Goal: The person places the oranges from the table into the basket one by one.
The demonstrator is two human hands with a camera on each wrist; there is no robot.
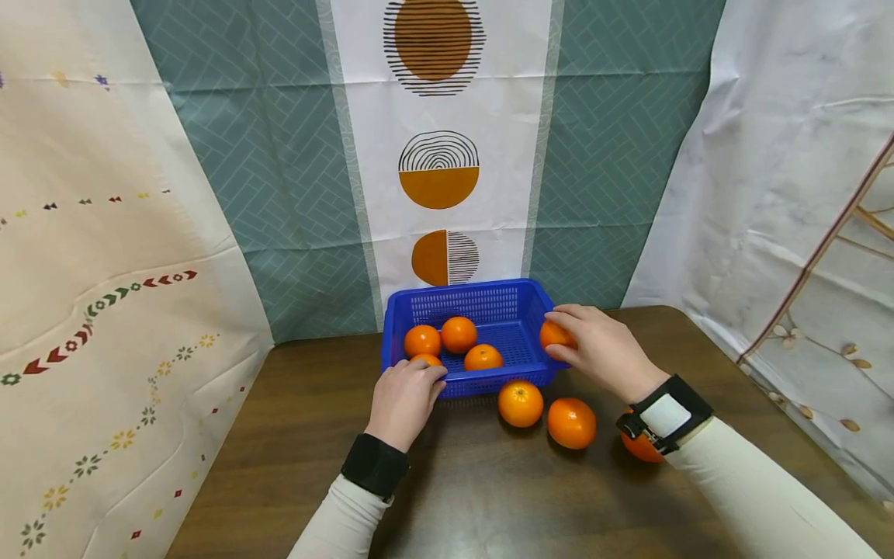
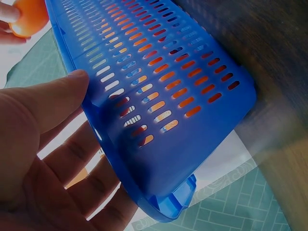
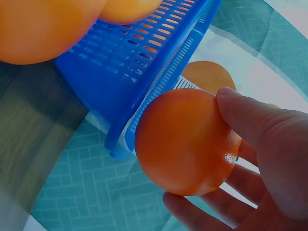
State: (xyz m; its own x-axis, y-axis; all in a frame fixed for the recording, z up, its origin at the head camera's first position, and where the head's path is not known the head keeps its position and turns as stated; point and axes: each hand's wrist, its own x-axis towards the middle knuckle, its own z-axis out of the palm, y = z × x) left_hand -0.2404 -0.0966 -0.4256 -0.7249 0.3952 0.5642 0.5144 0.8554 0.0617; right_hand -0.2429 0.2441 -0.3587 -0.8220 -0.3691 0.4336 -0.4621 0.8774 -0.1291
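A blue plastic basket (image 1: 482, 382) with slotted walls stands on the table, and several oranges (image 1: 459, 335) lie inside it, mostly toward its left half. My left hand (image 1: 405, 400) grips the near rim at the left, thumb (image 2: 62, 98) on the outer side and the other fingers reaching behind the rim. Between thumb and fingers, my right hand (image 1: 604, 345) holds an orange (image 3: 185, 142) right at the basket's right rim. In the head view, part of that held orange is hidden by the hand.
Three more oranges sit on the brown table (image 1: 489, 497) in front of the basket: one close to its near wall (image 1: 520, 403), a second orange (image 1: 571, 424) to its right, and a third orange (image 1: 641, 447) partly under the right wrist. Behind the basket hangs a patterned cloth (image 1: 293, 194).
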